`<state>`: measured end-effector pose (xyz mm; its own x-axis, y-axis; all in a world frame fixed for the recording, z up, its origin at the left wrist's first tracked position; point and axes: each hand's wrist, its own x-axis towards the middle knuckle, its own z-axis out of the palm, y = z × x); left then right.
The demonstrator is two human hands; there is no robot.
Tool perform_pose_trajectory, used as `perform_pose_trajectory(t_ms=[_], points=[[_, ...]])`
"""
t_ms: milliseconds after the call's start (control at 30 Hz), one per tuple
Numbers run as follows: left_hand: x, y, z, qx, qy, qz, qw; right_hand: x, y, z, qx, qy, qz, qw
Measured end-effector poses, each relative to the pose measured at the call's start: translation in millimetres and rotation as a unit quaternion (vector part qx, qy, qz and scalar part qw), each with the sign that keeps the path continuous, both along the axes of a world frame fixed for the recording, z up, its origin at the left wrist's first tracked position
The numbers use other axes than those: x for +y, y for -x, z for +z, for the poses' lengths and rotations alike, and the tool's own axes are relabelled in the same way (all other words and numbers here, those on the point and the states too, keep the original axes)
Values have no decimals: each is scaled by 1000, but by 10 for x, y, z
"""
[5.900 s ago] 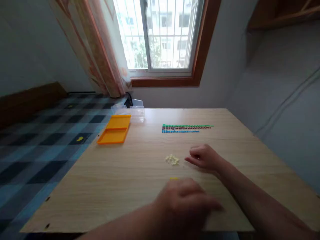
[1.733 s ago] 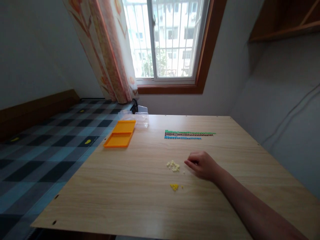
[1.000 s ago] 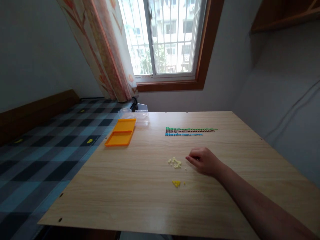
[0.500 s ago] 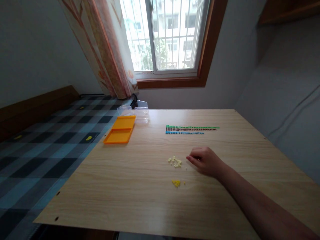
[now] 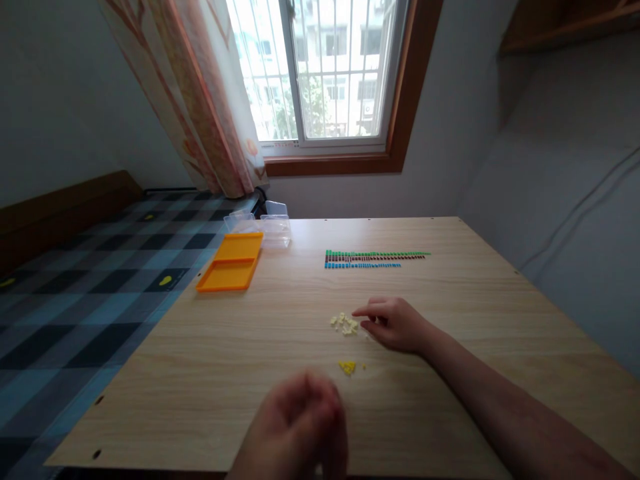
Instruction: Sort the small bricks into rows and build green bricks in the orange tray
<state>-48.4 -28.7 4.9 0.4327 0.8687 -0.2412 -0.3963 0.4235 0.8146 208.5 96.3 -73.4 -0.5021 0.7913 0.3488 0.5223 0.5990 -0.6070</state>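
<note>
Beside a loose heap of small pale-yellow pieces (image 5: 345, 325), my right hand (image 5: 393, 323) rests low over the table. Its index finger reaches out to the heap's right edge, and a gap separates it from the thumb. No held piece shows there. My left hand (image 5: 300, 423) is raised at the bottom centre, blurred, its fingers curled in toward the thumb. Whatever it may hold is hidden. Between the two hands lies a small cluster of bright-yellow pieces (image 5: 347, 367), with a single piece just right of it.
Behind the hands, small pieces lie in green (image 5: 377, 253), brown (image 5: 375, 258) and blue (image 5: 363, 265) rows. An orange tray (image 5: 226, 262) and clear plastic boxes (image 5: 275, 230) sit at the table's back left. A checked bed (image 5: 125, 267) adjoins the left edge.
My left hand has come into view from the bottom. The right hand's index finger has straightened out toward the pale-yellow pieces. The whole view has shifted slightly.
</note>
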Motion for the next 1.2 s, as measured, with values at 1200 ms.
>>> perform_pose_trajectory(t_ms=[1200], points=[[1625, 38, -571, -132, 142, -152, 969, 52, 7, -48, -61, 6, 9, 998]])
